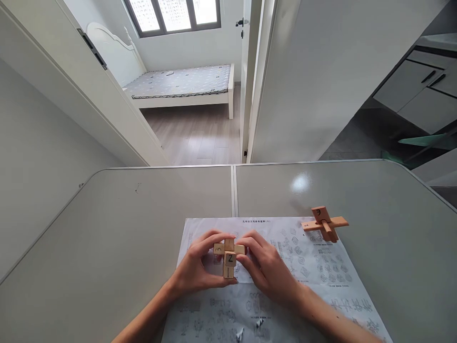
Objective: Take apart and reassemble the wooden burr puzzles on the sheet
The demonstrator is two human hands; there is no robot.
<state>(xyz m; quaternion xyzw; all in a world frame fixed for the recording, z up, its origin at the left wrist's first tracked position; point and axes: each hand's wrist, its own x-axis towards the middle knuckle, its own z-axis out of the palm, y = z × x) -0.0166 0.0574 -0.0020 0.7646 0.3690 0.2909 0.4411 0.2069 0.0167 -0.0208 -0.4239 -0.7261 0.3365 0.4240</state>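
Observation:
A small light-wood burr puzzle (pixel 229 258) of interlocked blocks, some marked with numbers, is held between both hands above the printed sheet. My left hand (pixel 198 262) grips it with fingers along its top and the thumb under its lower end. My right hand (pixel 266 264) pinches the block that sticks out on the right side. Under the hands lies a large paper sheet (pixel 285 281) with printed puzzle diagrams. A second, reddish wooden cross-shaped puzzle (pixel 324 224) rests on the sheet's upper right corner, partly past its edge.
The grey table (pixel 107 238) has a seam down its middle and a rounded far edge. Small torn scraps (pixel 240 335) lie on the sheet near me. Beyond the table are an open doorway, a bed (pixel 182 81) and, at right, cabinets (pixel 417 85).

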